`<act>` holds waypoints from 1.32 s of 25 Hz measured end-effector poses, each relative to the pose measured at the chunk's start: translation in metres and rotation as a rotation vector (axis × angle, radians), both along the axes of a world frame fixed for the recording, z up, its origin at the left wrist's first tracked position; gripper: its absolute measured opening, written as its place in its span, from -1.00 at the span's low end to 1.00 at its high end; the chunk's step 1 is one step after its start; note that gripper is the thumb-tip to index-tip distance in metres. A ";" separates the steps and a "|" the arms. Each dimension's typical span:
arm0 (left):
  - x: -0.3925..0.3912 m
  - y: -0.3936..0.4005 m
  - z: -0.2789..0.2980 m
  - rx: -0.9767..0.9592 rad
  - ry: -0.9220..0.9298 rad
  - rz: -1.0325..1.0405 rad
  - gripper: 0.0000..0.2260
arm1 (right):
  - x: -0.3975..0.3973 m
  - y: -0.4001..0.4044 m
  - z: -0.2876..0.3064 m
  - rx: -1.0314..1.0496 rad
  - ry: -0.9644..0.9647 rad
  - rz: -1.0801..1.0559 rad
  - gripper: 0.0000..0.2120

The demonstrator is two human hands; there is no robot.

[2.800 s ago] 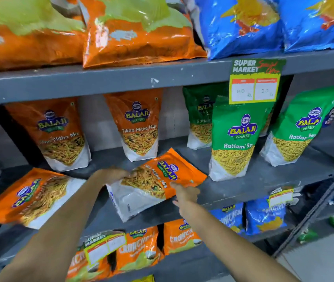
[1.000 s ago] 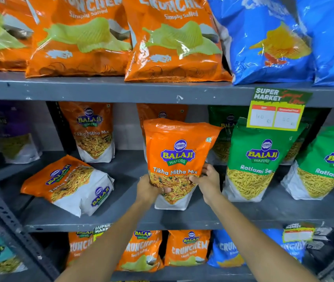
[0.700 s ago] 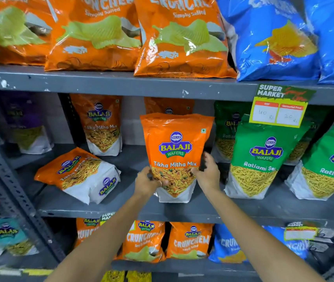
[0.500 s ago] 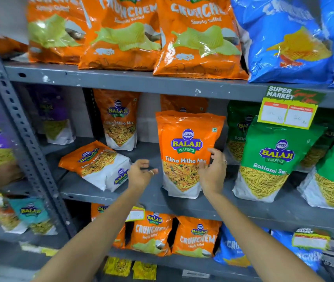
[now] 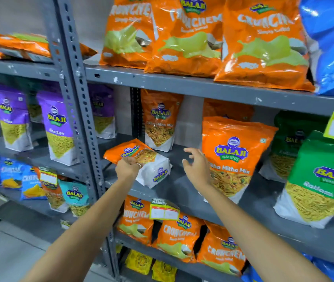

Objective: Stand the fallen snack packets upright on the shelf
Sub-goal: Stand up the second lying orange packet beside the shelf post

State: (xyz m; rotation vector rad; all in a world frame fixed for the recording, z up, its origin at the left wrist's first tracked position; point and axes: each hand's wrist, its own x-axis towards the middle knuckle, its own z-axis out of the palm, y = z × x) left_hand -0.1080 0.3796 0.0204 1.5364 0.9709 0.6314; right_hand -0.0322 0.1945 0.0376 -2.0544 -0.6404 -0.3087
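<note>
Orange foil is bunching under the left hand, which is gripping the fallen packet by its near edge — likely to tip it up. It is lying flat near the shelf's left front corner, while the right hand is hovering open and empty beside the upright packet.

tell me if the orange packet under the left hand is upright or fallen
Fallen. The orange packet lies tilted on its back on the shelf, white base toward the front, left hand on it.

Grey steel racking, grey tiled floor
</note>
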 end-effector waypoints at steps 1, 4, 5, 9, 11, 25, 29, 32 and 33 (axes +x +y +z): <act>0.001 0.012 -0.005 -0.033 0.011 -0.004 -0.76 | 0.004 0.015 -0.002 -0.014 0.024 0.001 -0.70; 0.010 0.044 -0.020 -0.207 0.092 -0.103 -0.64 | 0.021 0.051 -0.014 -0.051 0.113 -0.003 -0.71; 0.013 0.053 -0.022 -0.289 0.107 -0.141 -0.60 | 0.029 0.063 -0.020 -0.081 0.160 -0.013 -0.71; 0.025 0.075 -0.037 -0.663 0.168 -0.333 -0.42 | 0.060 0.096 -0.040 -0.189 0.405 -0.055 -0.62; 0.031 0.080 -0.044 -0.772 0.167 -0.396 -0.35 | 0.073 0.105 -0.047 -0.218 0.522 -0.079 -0.50; 0.013 0.056 -0.043 -0.623 0.023 -0.301 -0.82 | 0.064 0.086 -0.052 -0.088 0.972 0.172 -0.79; -0.022 0.050 -0.029 -0.413 0.002 -0.401 -0.63 | 0.034 0.065 -0.048 0.026 1.028 0.367 -0.75; -0.044 0.044 -0.012 -0.315 -0.051 -0.455 -0.56 | 0.015 0.048 -0.038 0.082 0.981 0.459 -0.64; -0.050 0.041 -0.007 -0.286 -0.073 -0.469 -0.55 | 0.010 0.043 -0.035 0.095 0.958 0.485 -0.57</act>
